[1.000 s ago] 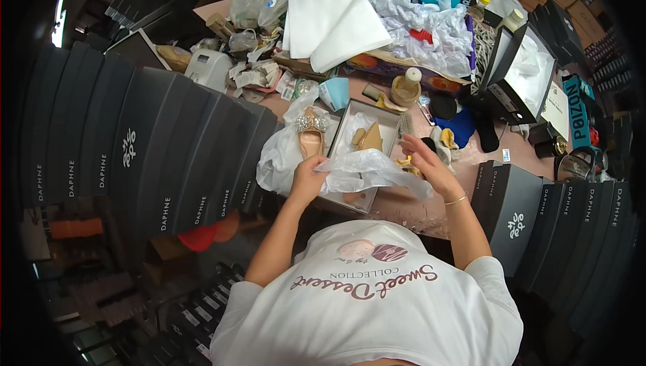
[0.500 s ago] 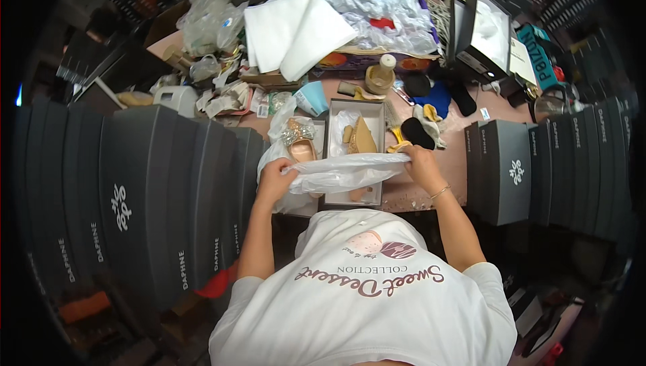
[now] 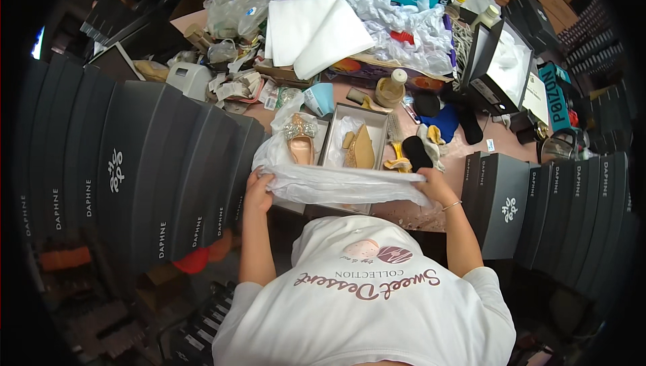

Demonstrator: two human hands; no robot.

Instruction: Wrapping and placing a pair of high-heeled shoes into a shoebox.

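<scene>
Dark boxes (image 3: 145, 164) flank a cluttered pinkish table (image 3: 455, 163), where the left hand (image 3: 258, 192) and right hand (image 3: 437, 187) grip white wrapping (image 3: 340, 184).

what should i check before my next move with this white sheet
1. Left hand gripping the white sheet: ok
2. Right hand gripping its other end: ok
3. White sheet free of creases: not ok, wrinkled along its length
4. Sparkly shoe visible beyond the sheet: ok
5. Tan shoe inside the open box: ok
6. Box's near end free of contents: cannot tell, the sheet hides part
</scene>
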